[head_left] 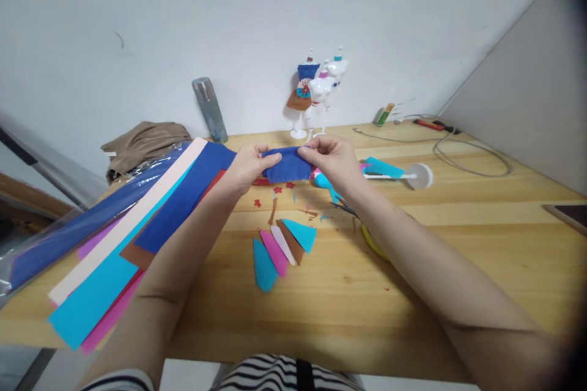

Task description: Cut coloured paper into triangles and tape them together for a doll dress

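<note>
Cloth (290,166) between my left hand (250,165) and right hand (337,164), pinched by both, seems light, soft, best held at its ends.

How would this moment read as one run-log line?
left hand: pinches blue piece, left end | right hand: pinches right end | nearer: fanned coloured pieces on table | beyond: mannequins, flask

passable right: pale wooden table (513,256) | blocked left: long multicoloured fabric strips (158,226) | blocked rear: glossy white mannequins (320,91)
</note>
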The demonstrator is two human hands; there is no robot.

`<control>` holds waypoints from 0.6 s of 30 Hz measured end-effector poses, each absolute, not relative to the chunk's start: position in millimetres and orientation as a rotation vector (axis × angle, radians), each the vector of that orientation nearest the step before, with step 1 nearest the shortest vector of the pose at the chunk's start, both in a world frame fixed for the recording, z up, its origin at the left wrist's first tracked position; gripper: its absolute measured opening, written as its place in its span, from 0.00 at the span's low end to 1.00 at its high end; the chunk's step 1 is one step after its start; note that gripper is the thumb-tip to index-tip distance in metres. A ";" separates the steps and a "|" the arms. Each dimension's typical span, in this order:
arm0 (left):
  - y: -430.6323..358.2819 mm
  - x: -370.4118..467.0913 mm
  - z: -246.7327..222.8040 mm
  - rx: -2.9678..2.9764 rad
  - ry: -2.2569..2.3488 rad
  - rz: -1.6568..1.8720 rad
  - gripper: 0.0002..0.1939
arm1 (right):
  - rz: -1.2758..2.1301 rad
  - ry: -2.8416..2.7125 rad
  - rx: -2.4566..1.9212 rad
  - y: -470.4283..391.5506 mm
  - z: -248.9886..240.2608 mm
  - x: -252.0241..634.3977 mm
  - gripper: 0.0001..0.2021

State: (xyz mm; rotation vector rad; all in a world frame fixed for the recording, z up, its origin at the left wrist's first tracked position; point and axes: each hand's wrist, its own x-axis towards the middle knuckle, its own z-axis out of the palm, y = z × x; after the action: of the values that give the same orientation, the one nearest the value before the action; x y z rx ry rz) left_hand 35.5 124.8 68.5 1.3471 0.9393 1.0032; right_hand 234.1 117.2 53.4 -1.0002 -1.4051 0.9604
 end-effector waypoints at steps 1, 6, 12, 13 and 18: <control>124.6 35.3 69.1 1.338 0.934 1.012 0.12 | 1.021 -1.407 -0.983 116.0 54.3 234.0 0.21; 123.0 33.5 73.6 1.381 0.971 1.068 0.13 | 1.200 -1.472 -0.967 114.2 53.4 235.5 0.20; 125.5 30.6 74.4 1.376 0.997 1.102 0.17 | 1.138 -1.473 -0.994 119.7 47.7 238.4 0.19; 125.7 30.8 74.5 1.363 0.981 1.088 0.16 | 1.135 -1.476 -0.990 119.8 47.5 238.4 0.19; 123.9 32.2 78.9 1.355 0.991 1.074 0.11 | 1.069 -1.503 -0.998 120.7 47.3 240.3 0.22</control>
State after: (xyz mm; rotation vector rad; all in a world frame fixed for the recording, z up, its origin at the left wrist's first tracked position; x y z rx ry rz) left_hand 32.2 123.9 78.9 1.3546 0.9913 1.0737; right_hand 240.3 120.7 47.3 -0.9977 -1.5027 1.0692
